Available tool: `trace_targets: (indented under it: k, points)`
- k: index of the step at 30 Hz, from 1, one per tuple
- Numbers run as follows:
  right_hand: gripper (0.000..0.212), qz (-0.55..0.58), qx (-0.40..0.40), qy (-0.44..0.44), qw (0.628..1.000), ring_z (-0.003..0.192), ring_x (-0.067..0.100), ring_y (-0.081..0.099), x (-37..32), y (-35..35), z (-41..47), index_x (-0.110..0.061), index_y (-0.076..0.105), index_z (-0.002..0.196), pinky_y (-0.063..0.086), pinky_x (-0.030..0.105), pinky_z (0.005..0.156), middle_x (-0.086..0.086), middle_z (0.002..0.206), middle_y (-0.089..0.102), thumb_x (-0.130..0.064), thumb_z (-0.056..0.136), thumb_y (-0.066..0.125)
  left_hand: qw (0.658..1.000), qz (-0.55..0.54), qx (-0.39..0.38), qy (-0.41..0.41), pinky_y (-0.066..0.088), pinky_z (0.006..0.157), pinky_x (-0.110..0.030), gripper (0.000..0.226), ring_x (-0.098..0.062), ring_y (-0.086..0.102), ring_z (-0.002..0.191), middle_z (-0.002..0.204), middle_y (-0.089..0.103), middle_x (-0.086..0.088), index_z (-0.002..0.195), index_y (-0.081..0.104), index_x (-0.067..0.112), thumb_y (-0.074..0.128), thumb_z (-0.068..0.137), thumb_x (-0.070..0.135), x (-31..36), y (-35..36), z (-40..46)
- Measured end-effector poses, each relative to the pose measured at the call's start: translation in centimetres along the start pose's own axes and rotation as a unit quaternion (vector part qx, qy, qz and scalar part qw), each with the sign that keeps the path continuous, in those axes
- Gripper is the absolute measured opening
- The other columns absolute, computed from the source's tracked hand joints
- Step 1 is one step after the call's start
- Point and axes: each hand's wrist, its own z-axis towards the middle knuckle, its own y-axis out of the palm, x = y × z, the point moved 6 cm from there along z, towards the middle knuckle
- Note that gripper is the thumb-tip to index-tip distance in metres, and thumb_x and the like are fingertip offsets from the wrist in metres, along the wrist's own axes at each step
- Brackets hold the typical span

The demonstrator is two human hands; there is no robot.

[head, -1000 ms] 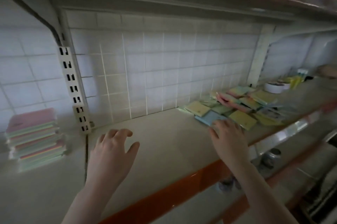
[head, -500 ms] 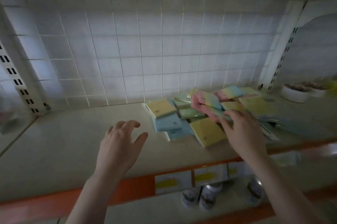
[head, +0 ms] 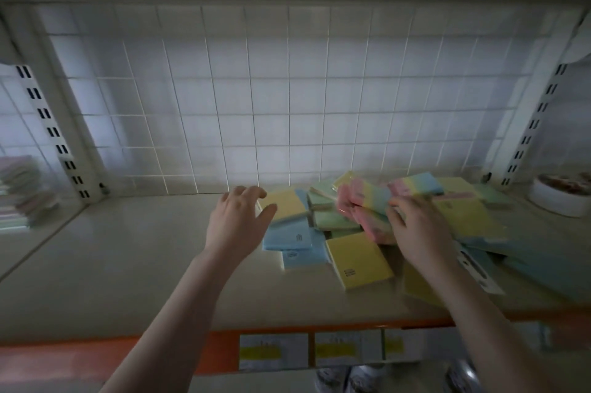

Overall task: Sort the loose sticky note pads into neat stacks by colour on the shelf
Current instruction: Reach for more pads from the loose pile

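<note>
My right hand (head: 415, 226) grips a pink pad (head: 367, 216) in the pile on the shelf (head: 128, 264); my left hand (head: 238, 219), fingers spread, hovers at the yellow pad (head: 286, 205) just right of it.

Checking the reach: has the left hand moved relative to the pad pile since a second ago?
Yes. The left hand moved right, now over the pile's yellow pad.

A single head-worn, wide-angle camera looks forward and down at a pale, glossy shelf (head: 134, 252) with an orange front edge, close enough that both forearms reach up from the bottom of the frame. It faces the white wire-grid back panel (head: 271, 104) squarely; slotted white uprights (head: 54, 133) bow outward at either side.
</note>
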Motion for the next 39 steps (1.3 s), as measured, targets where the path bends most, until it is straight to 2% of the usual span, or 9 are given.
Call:
trace_targets:
  k: [6,11,16,23,27,29,32,35,39]
  points:
    - [0.037,-0.004,-0.062,-0.003,0.998,0.11,0.026,0.052,1.5,1.9,4.0,-0.011,0.054,0.128,0.046,0.037,0.09,0.01,0.121,0.059,-0.029,0.096,0.047,0.999,0.013,-0.035,-0.005,0.034,0.103,-0.036,0.047,-0.024,0.039,0.127,0.139,0.046,-0.003,0.135,0.047,0.018,0.054,0.092,0.037,-0.6,3.3,3.0]
    - [0.066,0.037,-0.201,-0.006,0.979,0.141,0.024,0.024,1.7,4.2,5.3,-0.019,0.029,0.147,0.027,0.044,0.113,0.004,0.151,0.032,-0.048,0.092,0.049,0.994,0.001,-0.091,-0.063,0.029,0.108,-0.039,0.061,-0.026,0.032,0.134,0.149,0.034,-0.003,0.144,0.034,0.02,0.055,0.091,0.041,-2.2,6.2,3.9]
    - [0.084,0.088,-0.253,0.022,0.963,0.14,0.025,0.027,2.6,5.1,5.9,-0.019,0.019,0.15,0.031,0.048,0.11,0.006,0.153,0.025,-0.056,0.084,0.056,0.988,-0.073,-0.089,-0.108,0.035,0.103,-0.038,0.068,-0.028,0.043,0.124,0.138,0.045,-0.01,0.14,0.04,0.016,0.068,0.082,0.036,-3.4,6.8,4.5]
    - [0.091,0.037,-0.23,0.003,0.972,0.131,0.027,0.027,3.2,5.2,6.4,-0.016,0.036,0.141,0.032,0.044,0.105,0.005,0.139,0.038,-0.071,0.071,0.056,0.99,-0.094,-0.035,-0.098,0.038,0.102,-0.042,0.087,-0.029,0.044,0.116,0.127,0.045,-0.011,0.139,0.04,0.013,0.083,0.066,0.032,-3.7,5.6,4.8]
    - [0.118,0.048,-0.237,0.006,0.97,0.13,0.027,0.032,3.6,5.3,6.5,-0.021,0.04,0.137,0.035,0.051,0.103,0.004,0.138,0.041,-0.097,0.047,0.033,0.987,-0.141,-0.025,-0.071,0.044,0.085,-0.034,0.078,-0.019,0.051,0.095,0.115,0.052,-0.005,0.132,0.046,0.017,0.084,0.065,0.022,-3.1,5.3,4.6]
    - [0.114,0.062,-0.248,0.007,0.967,0.123,0.026,0.04,3.9,5.5,6.5,-0.022,0.044,0.133,0.041,0.049,0.097,0.003,0.13,0.047,-0.096,0.045,0.037,0.986,-0.158,-0.014,-0.056,0.041,0.075,-0.029,0.071,-0.014,0.049,0.083,0.103,0.053,0.0,0.127,0.048,0.018,0.083,0.066,0.017,-2.6,5.1,4.4]
    - [0.107,0.088,-0.232,0.018,0.968,0.123,0.026,0.038,3.5,4.8,6.5,-0.026,0.045,0.133,0.039,0.047,0.099,0.0,0.127,0.047,-0.087,0.047,0.058,0.983,-0.18,-0.003,-0.046,0.048,0.076,-0.035,0.064,-0.017,0.053,0.081,0.092,0.051,0.007,0.123,0.05,0.021,0.082,0.068,0.014,-2.3,4.8,4.3]
    - [0.078,0.142,-0.174,0.025,0.974,0.119,0.022,0.036,3.2,3.4,6.3,-0.026,0.047,0.13,0.034,0.036,0.094,0.001,0.118,0.043,-0.044,0.063,0.082,0.975,-0.216,0.005,-0.051,0.052,0.074,-0.035,0.056,-0.016,0.058,0.077,0.087,0.055,0.008,0.112,0.051,0.028,0.081,0.068,0.01,-2.5,4.7,4.4]
    - [0.057,0.223,-0.099,-0.015,0.97,0.093,0.0,0.049,2.6,2.0,5.9,-0.027,0.052,0.123,0.037,0.013,0.07,-0.006,0.109,0.048,-0.011,0.074,0.077,0.962,-0.266,0.013,-0.057,0.049,0.064,-0.025,0.051,-0.012,0.06,0.071,0.087,0.06,0.006,0.103,0.052,0.03,0.08,0.069,0.005,-2.6,4.6,4.5]
